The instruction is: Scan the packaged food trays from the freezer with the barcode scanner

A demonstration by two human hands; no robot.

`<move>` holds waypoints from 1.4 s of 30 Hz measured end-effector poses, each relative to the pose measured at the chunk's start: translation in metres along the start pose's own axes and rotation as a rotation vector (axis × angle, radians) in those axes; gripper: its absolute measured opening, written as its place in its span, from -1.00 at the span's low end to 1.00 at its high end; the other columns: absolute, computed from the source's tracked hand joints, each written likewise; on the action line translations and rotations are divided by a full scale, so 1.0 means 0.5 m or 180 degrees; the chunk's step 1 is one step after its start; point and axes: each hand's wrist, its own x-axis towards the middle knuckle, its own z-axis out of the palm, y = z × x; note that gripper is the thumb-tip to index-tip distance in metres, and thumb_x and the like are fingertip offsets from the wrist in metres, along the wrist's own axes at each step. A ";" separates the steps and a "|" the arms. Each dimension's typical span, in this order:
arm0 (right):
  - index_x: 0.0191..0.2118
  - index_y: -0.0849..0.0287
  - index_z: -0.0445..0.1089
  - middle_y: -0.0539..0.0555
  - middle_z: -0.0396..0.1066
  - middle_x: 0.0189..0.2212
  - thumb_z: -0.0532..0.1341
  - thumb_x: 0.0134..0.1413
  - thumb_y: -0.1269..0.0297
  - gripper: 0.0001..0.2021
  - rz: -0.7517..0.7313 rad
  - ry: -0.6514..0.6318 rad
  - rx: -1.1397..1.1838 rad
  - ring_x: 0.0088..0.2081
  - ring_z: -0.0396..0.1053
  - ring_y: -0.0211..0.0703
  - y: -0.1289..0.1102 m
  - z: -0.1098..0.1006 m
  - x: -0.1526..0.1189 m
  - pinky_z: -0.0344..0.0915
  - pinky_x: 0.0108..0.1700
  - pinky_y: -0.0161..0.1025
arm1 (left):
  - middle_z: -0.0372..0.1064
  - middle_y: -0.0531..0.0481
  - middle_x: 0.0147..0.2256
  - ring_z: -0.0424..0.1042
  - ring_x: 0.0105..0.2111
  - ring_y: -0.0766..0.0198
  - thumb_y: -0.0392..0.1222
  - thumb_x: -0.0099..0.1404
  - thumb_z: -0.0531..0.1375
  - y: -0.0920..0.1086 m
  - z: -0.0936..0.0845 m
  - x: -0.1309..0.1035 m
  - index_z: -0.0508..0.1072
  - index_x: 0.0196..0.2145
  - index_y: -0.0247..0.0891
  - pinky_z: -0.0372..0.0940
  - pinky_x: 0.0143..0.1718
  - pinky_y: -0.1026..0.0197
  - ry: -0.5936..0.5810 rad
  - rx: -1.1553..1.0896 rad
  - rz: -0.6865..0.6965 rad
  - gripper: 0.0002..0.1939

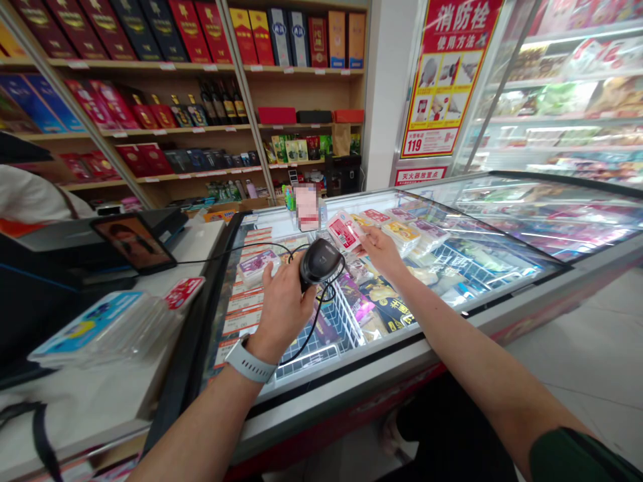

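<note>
My left hand, with a watch on its wrist, is wrapped round a black barcode scanner. A black cable loops from the scanner over the glass top. My right hand grips a small flat pack with a red and white label by its right edge, tilted up just beyond the scanner's head. Beside my right hand, several packs with red, yellow and purple labels lie on the freezer's glass. A purple-labelled pack lies to the left of the scanner.
A glass-topped chest freezer with wire baskets inside stands before me. On the counter at left are stacked clear packs and a phone showing a picture. Shelves of boxes and bottles line the back; a person's white sleeve shows at far left.
</note>
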 end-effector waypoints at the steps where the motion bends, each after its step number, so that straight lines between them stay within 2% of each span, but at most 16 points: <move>1: -0.02 0.18 0.29 0.06 0.49 -0.44 0.19 0.02 -0.19 -0.43 0.0002 -0.0009 0.0010 -0.43 0.47 -0.15 0.000 0.000 0.000 0.46 -0.36 -0.17 | 0.40 -0.21 0.04 0.38 0.04 0.02 -0.21 0.26 0.09 0.000 0.000 0.000 0.16 0.18 -0.31 -0.09 0.26 -0.15 -0.0003 0.0006 0.0002 -0.47; 11: -0.03 0.17 0.29 0.02 0.48 -0.49 0.18 0.05 -0.16 -0.47 -0.0057 -0.0019 0.0029 -0.45 0.46 -0.16 0.005 0.002 0.001 0.43 -0.39 -0.20 | 0.38 -0.22 0.07 0.34 0.09 0.02 -0.23 0.25 0.10 0.000 0.000 0.000 0.15 0.19 -0.34 -0.11 0.27 -0.14 -0.0012 0.0017 0.0030 -0.44; 26: -0.01 0.17 0.29 0.04 0.48 -0.47 0.17 0.03 -0.22 -0.42 -0.0043 -0.0060 -0.0027 -0.44 0.47 -0.15 0.003 0.002 0.000 0.46 -0.37 -0.19 | 0.38 -0.22 0.06 0.33 0.08 -0.01 -0.21 0.25 0.08 0.000 0.001 0.000 0.15 0.18 -0.31 -0.05 0.24 -0.13 -0.0025 0.0094 0.0058 -0.46; 33: 0.03 0.19 0.29 0.06 0.49 -0.44 0.15 0.08 -0.15 -0.45 -0.0076 0.0001 -0.0145 -0.43 0.47 -0.15 0.002 -0.001 -0.003 0.45 -0.38 -0.19 | 0.39 -0.21 0.05 0.35 0.05 0.00 -0.21 0.24 0.10 0.004 -0.002 0.000 0.15 0.18 -0.31 -0.09 0.26 -0.16 -0.0063 0.0060 0.0022 -0.45; 37: 0.07 0.17 0.30 0.11 0.53 -0.31 0.08 0.19 0.00 -0.56 -0.0347 0.0197 -0.0842 -0.37 0.49 -0.10 -0.016 -0.021 -0.007 0.45 -0.28 -0.12 | 0.40 -0.22 0.03 0.36 0.05 0.00 -0.20 0.26 0.08 0.002 -0.003 0.002 0.17 0.16 -0.32 -0.08 0.25 -0.16 -0.0033 0.0024 0.0006 -0.49; 40: 0.09 0.16 0.32 0.17 0.51 -0.13 0.05 0.23 0.17 -0.63 -0.0709 0.0451 -0.2023 -0.24 0.48 -0.01 -0.045 -0.048 -0.020 0.39 -0.09 -0.03 | 0.40 -0.22 0.02 0.36 0.04 -0.01 -0.20 0.27 0.07 0.000 -0.004 0.002 0.18 0.16 -0.31 -0.08 0.25 -0.17 -0.0018 -0.0005 -0.0018 -0.50; 42: 0.11 0.18 0.32 0.20 0.49 -0.07 0.02 0.24 0.25 -0.62 -0.0804 0.0536 -0.2822 -0.17 0.46 0.04 -0.061 -0.067 -0.037 0.34 -0.06 -0.02 | 0.41 -0.21 0.02 0.36 0.04 -0.01 -0.20 0.26 0.08 0.000 -0.004 0.002 0.18 0.16 -0.30 -0.08 0.25 -0.18 -0.0014 -0.0019 -0.0015 -0.49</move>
